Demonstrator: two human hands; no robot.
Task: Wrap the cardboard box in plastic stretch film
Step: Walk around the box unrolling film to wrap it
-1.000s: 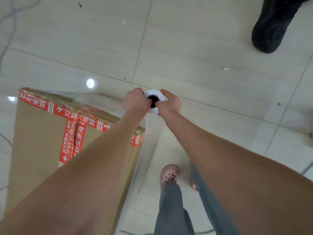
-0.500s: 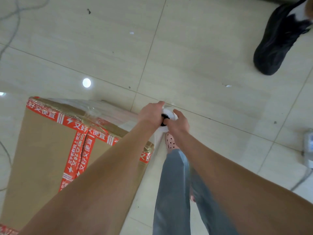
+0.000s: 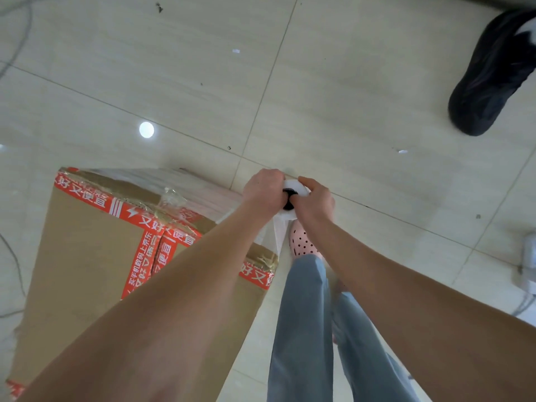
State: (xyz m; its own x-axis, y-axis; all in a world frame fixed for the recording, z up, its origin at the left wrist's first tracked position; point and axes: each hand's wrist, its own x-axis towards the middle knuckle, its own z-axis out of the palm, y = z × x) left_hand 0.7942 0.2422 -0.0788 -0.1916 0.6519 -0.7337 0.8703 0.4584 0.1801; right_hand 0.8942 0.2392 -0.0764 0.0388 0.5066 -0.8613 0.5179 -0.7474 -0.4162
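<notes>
1. Head view, task items. The box (image 3: 87, 242) stands on the floor (image 3: 348, 97) at near left, tall, its top flaps sealed with red printed tape (image 3: 145, 256). The roll (image 3: 293, 187) is held upright just beyond the box's far right corner, with only its white end and dark core visible.

2. Head view, hands. The left hand (image 3: 262, 188) is curled round the left side of the roll's top end. The right hand (image 3: 314, 198) is curled round the right side, with a digit at the core. Both grip the roll and nothing else. Judged reason: a two-handed hold on the end lets the roll turn and pay out while tension is kept.

3. Head view, film. A sheet of film (image 3: 277, 236) runs down from the roll to the box's right corner. The far side (image 3: 185, 181) already shows a pale, glossy covering. The near top looks bare. Judgement: wrapping is partly done, and the roll is at a corner so that the film can turn onto the next side.

4. Head view, surroundings. The person's pink shoe (image 3: 301, 242) is just right of the box, close under the roll. A black shoe (image 3: 493, 76) stands far right, well apart. Cables (image 3: 14, 256) lie on the floor at left: a possible trip hazard when walking round the box.
</notes>
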